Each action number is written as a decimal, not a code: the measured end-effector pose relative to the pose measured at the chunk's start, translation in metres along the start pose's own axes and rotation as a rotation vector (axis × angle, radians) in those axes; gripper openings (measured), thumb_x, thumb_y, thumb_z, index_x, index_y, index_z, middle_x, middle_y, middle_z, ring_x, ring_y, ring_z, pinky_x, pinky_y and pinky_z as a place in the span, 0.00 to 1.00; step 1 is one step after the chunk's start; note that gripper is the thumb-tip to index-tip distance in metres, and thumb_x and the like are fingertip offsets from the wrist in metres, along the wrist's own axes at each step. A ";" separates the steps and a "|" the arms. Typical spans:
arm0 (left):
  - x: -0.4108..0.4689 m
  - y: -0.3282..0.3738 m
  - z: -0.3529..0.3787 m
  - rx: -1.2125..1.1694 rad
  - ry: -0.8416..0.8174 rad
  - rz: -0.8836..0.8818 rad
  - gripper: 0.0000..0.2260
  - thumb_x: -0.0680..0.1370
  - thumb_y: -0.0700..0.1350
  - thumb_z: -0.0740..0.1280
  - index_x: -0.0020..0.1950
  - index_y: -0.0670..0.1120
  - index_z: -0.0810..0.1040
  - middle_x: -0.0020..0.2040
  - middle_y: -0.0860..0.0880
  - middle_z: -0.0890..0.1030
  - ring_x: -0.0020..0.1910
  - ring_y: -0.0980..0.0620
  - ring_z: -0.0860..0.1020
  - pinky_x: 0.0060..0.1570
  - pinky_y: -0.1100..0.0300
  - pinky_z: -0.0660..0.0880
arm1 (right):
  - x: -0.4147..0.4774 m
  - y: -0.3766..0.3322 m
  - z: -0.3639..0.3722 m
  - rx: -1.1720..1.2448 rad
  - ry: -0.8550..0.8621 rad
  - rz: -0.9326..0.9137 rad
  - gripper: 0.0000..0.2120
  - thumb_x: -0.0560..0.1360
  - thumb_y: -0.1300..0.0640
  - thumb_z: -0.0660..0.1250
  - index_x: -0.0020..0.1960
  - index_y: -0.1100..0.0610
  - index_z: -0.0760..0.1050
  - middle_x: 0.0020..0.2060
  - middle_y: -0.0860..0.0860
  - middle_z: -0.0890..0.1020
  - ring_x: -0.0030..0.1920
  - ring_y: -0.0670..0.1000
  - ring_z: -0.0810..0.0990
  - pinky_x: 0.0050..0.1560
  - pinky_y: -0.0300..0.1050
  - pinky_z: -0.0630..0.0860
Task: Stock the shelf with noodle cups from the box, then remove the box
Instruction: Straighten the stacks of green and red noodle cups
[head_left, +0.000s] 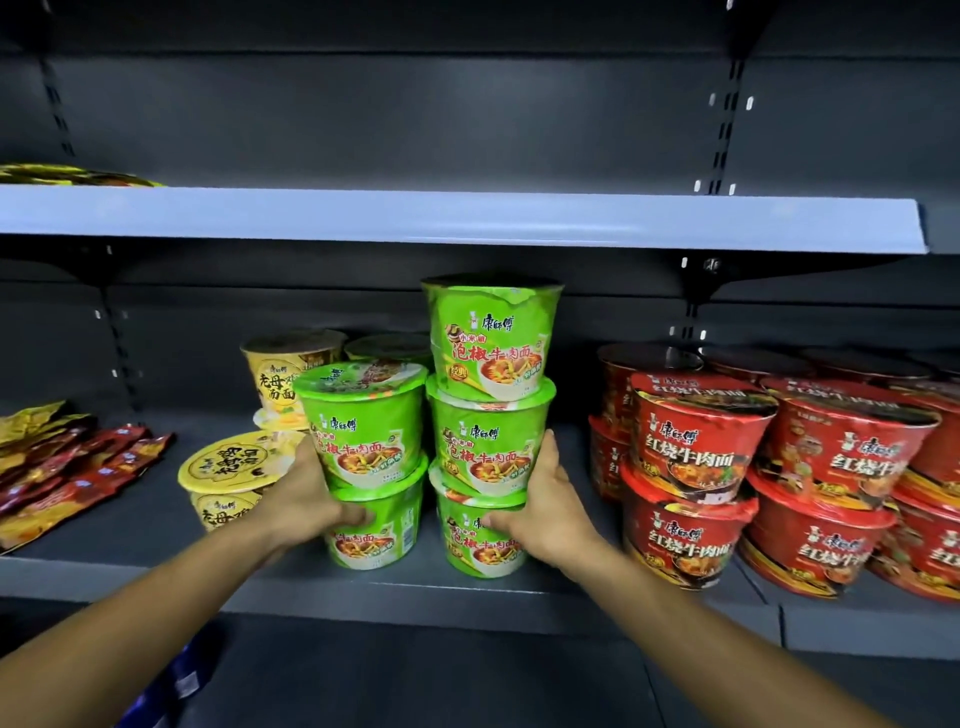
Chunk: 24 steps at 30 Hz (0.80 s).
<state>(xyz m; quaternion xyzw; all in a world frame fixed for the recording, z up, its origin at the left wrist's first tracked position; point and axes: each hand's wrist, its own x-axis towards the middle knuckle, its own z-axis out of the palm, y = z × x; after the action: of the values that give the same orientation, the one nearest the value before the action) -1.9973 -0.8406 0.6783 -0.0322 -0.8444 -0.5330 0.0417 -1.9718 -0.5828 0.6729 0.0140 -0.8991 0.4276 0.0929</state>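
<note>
Green noodle cups stand in two stacks on the dark shelf (363, 587). The left stack has two cups, the upper one (363, 421) leaning slightly left. My left hand (306, 499) wraps the left side of this stack, fingers on the bottom cup (379, 535). The right stack is three cups high, its top cup (491, 338) reaching close to the shelf above. My right hand (545, 499) grips the right side of that stack, thumb up along the middle cup (488, 441), fingers on the lowest cup (478, 545). No box is in view.
Yellow noodle cups (234, 467) stand left of and behind the green stacks. Red noodle cups (701, 447) fill the shelf to the right, two high. Flat snack packets (67, 467) lie at the far left. A grey shelf edge (467, 218) runs overhead.
</note>
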 end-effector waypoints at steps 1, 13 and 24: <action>-0.001 0.000 0.001 -0.009 0.012 0.016 0.47 0.58 0.36 0.81 0.69 0.48 0.58 0.61 0.49 0.76 0.61 0.48 0.75 0.64 0.46 0.71 | 0.000 0.000 0.000 -0.003 0.001 -0.001 0.60 0.62 0.53 0.79 0.76 0.50 0.37 0.71 0.54 0.63 0.70 0.55 0.66 0.69 0.53 0.66; 0.000 -0.004 0.002 0.089 0.052 0.028 0.49 0.51 0.52 0.82 0.67 0.51 0.60 0.62 0.50 0.76 0.61 0.48 0.75 0.64 0.47 0.71 | -0.006 0.000 -0.006 -0.013 -0.001 -0.009 0.56 0.63 0.54 0.78 0.77 0.51 0.42 0.72 0.53 0.62 0.71 0.54 0.64 0.70 0.50 0.65; 0.023 0.048 -0.075 0.311 0.381 -0.130 0.08 0.77 0.36 0.60 0.50 0.41 0.78 0.52 0.41 0.78 0.51 0.41 0.76 0.53 0.49 0.74 | -0.005 0.006 -0.029 0.070 -0.038 -0.006 0.44 0.71 0.60 0.69 0.78 0.53 0.45 0.75 0.51 0.59 0.74 0.52 0.59 0.72 0.49 0.60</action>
<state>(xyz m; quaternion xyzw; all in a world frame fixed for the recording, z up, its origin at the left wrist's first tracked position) -2.0124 -0.8875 0.7563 0.1301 -0.8935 -0.3946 0.1701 -1.9629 -0.5571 0.6855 0.0279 -0.8850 0.4584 0.0766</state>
